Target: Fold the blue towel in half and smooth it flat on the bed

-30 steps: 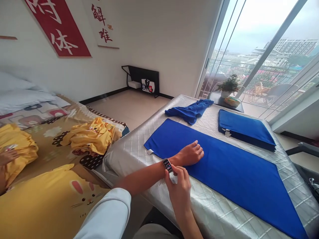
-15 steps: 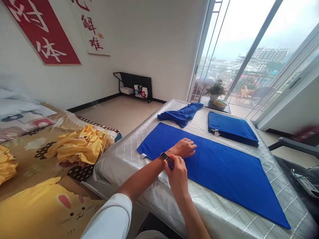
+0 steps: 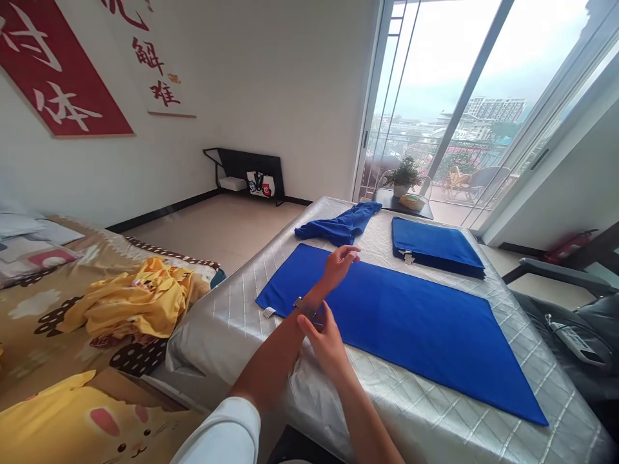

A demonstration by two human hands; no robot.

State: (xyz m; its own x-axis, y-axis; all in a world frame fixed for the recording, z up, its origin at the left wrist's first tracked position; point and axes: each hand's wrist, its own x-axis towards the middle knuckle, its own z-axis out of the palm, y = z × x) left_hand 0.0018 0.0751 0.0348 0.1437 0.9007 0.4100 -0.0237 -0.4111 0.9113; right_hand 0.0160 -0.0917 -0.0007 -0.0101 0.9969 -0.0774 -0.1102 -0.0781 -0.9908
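Silver quilted bed cover (image 3: pixel 232 328), beside a glass door (image 3: pixel 435 71): on and above it we record the following.

Left hand (image 3: pixel 341 265): ours, one; fingers loosely bent, nothing held, above the long blue cloth; whether it touches, we cannot tell. Watch (image 3: pixel 300 303): one, on our left wrist. Right hand (image 3: pixel 329 341): ours, one; thumb and forefinger apart at the left forearm, just below the watch; contact with the strap we cannot make out.

Long blue cloth (image 3: pixel 411 322): one, laid flat on the cover beneath and beyond our hands, white tag (image 3: pixel 269 312) at its near left corner. Crumpled blue cloth (image 3: pixel 341 225): one, beyond the flat piece. Folded blue stack (image 3: pixel 438 245): one, to the right of the crumpled piece, white label at its edge.

Farther out, to the left, we list yellow clothes (image 3: pixel 145 296), heaped on a patterned bed (image 3: pixel 53 328), and a yellow rabbit-faced fabric piece (image 3: pixel 62 428). Toward the back: a potted plant (image 3: pixel 405 174) on a small table; a black shelf (image 3: pixel 246 161) with a white bag (image 3: pixel 261 185). On the wall, a red banner (image 3: pixel 58 71).
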